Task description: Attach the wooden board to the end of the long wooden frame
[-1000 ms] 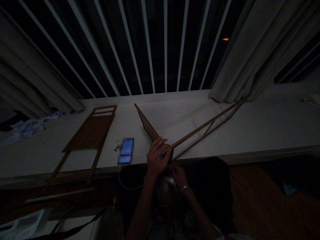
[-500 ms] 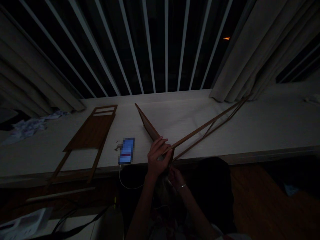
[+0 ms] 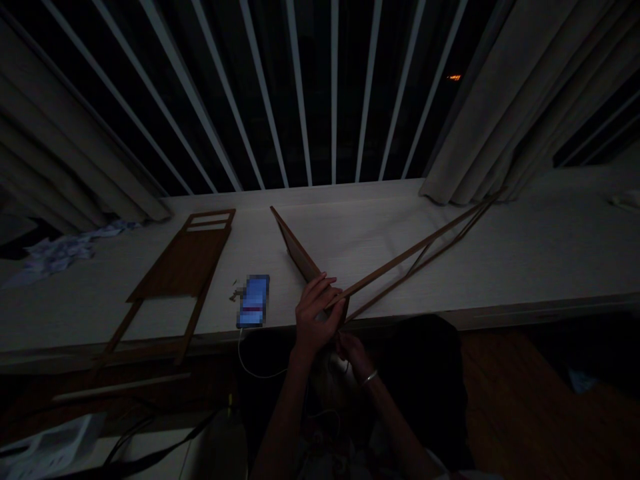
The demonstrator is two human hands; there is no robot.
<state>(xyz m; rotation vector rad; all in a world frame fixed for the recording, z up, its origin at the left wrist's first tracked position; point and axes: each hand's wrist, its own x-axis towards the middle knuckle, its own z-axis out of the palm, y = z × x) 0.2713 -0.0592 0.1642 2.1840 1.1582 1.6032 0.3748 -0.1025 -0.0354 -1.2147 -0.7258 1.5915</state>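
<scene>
My left hand (image 3: 319, 308) is closed round the joint of a brown wooden folding frame, where a flat panel (image 3: 296, 248) and a long leg frame (image 3: 405, 257) meet in a V. The panel leans away to the left, and the leg frame slants up to the right. Just below the joint, my right hand (image 3: 353, 353) is closed with its fingertips pinched together close to the wood. Whatever lies in that pinch is too dark and small to make out. A bracelet (image 3: 370, 377) circles the right wrist.
A second wooden folding piece (image 3: 183, 263) lies left on the white sill (image 3: 360, 213), overhanging its edge. Nearby are a phone (image 3: 254, 301) with a cable and small metal parts (image 3: 235, 293). Curtains (image 3: 475, 120) flank the barred window. A crumpled cloth (image 3: 60, 257) lies far left.
My right hand has turned slightly at the wrist, its fingers still beneath the joint. The left hand and the wooden frame have stayed put.
</scene>
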